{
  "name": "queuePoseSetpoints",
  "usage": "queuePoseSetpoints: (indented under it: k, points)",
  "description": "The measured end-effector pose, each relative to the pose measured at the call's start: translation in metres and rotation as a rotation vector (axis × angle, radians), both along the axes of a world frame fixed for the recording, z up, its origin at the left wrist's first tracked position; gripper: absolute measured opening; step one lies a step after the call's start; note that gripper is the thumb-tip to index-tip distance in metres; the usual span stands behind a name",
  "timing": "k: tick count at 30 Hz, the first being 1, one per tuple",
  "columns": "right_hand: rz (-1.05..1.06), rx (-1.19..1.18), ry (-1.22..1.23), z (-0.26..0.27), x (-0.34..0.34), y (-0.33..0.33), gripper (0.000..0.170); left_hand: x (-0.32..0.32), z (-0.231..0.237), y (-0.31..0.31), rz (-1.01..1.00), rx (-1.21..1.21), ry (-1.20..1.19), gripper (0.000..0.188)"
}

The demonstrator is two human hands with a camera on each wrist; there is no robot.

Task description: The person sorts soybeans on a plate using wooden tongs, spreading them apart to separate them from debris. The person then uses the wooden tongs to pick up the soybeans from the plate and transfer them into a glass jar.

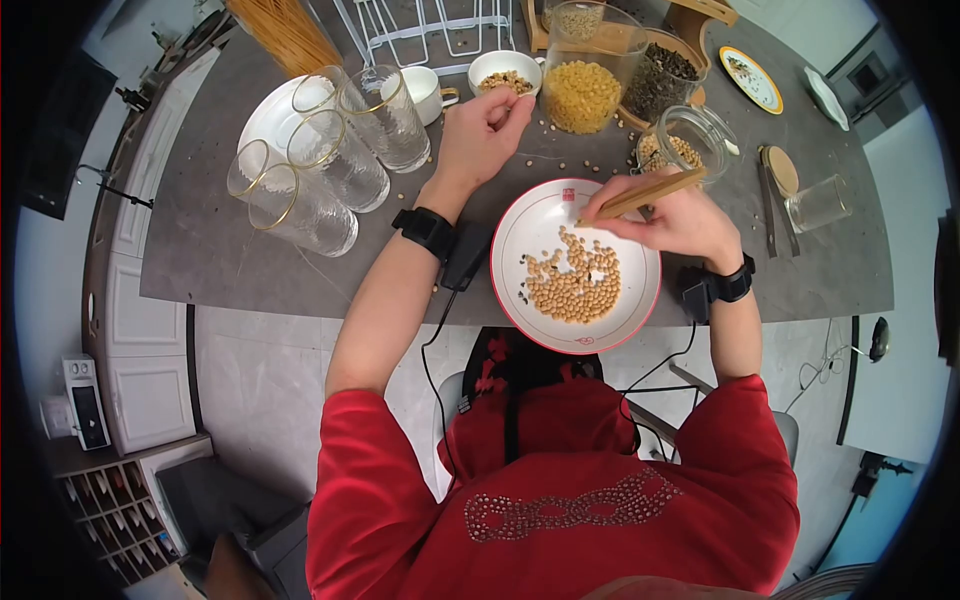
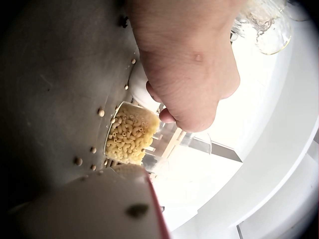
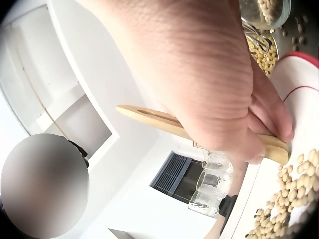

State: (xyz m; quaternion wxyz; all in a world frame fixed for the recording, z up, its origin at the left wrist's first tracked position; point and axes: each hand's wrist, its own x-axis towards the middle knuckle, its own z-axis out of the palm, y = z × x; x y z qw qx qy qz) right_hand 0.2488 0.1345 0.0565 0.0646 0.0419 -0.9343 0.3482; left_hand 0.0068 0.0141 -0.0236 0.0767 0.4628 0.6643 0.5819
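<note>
My left hand (image 1: 482,140) is bent in at the near rim of a small white bowl (image 1: 477,72) of brownish bits. Its fingers are curled with the thumb alongside; whether they pinch something small I cannot tell. In my right hand (image 1: 685,215) is a pair of wooden tongs (image 1: 650,192), gripped between thumb and fingers. The tips of the tongs point down inside a white red-rimmed plate (image 1: 515,215), close to a spread of pale soybeans (image 1: 572,290). Dark specks lie left of the beans. The right wrist view shows the tongs (image 3: 154,119) under the thumb, near the beans (image 3: 284,196).
Several gold-rimmed glasses (image 1: 340,165) stand at the left, beside a white cup (image 1: 422,95). Behind the plate are a container of macaroni (image 1: 580,97), a jar of dark seeds (image 1: 660,78) and an open glass jar of beans (image 1: 690,140). Loose beans dot the table.
</note>
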Motion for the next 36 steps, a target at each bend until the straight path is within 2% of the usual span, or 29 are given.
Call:
queuePoseSetpoints:
  k: [2, 4, 6, 9, 13, 16, 20, 22, 26, 27, 29, 34, 36]
  points:
    - [-0.057, -0.041, -0.005, 0.008, 0.008, 0.003, 0.017, -0.001, 0.001, 0.002, 0.035, 0.034, 0.055, 0.025]
    - [-0.149, -0.097, 0.228, 0.016, 0.016, 0.015, 0.015, 0.002, 0.001, 0.004, 0.028, 0.08, 0.042, 0.025]
    - [-0.341, -0.198, 0.306, 0.022, 0.031, 0.028, 0.016, 0.0, 0.0, 0.002, 0.026, 0.121, 0.026, 0.026]
    - [-0.456, -0.267, 0.462, 0.026, 0.048, 0.06, 0.019, 0.0, -0.001, 0.002, 0.009, 0.06, 0.03, 0.023]
    - [-0.605, -0.233, 0.499, 0.024, 0.058, 0.086, 0.019, 0.0, 0.002, 0.0, 0.019, 0.019, 0.047, 0.023]
    - [-0.585, -0.324, 0.591, 0.021, 0.051, 0.085, 0.02, 0.001, 0.002, 0.0, 0.025, 0.018, 0.056, 0.024]
    - [-0.525, -0.313, 0.633, 0.014, 0.035, 0.07, 0.02, 0.0, 0.002, 0.001, 0.031, 0.034, 0.049, 0.025]
    - [-0.572, -0.21, 0.609, 0.011, 0.027, 0.058, 0.02, 0.003, 0.004, 0.0, 0.041, 0.054, 0.066, 0.024]
    - [-0.435, -0.12, 0.696, -0.005, 0.007, 0.043, 0.021, 0.002, 0.005, -0.001, 0.052, 0.056, 0.085, 0.024]
    - [-0.437, -0.121, 0.691, -0.008, 0.005, 0.039, 0.021, 0.003, 0.005, -0.003, 0.044, 0.049, 0.074, 0.024]
    - [-0.31, 0.027, 0.689, -0.01, -0.002, 0.034, 0.021, 0.003, 0.007, -0.001, 0.03, 0.044, 0.07, 0.025]
    - [-0.315, 0.031, 0.685, -0.01, -0.003, 0.018, 0.019, 0.002, 0.004, 0.0, 0.044, 0.064, 0.087, 0.025]
    - [-0.212, -0.02, 0.552, -0.004, -0.003, 0.013, 0.018, 0.003, 0.002, 0.0, 0.041, 0.079, 0.085, 0.025]
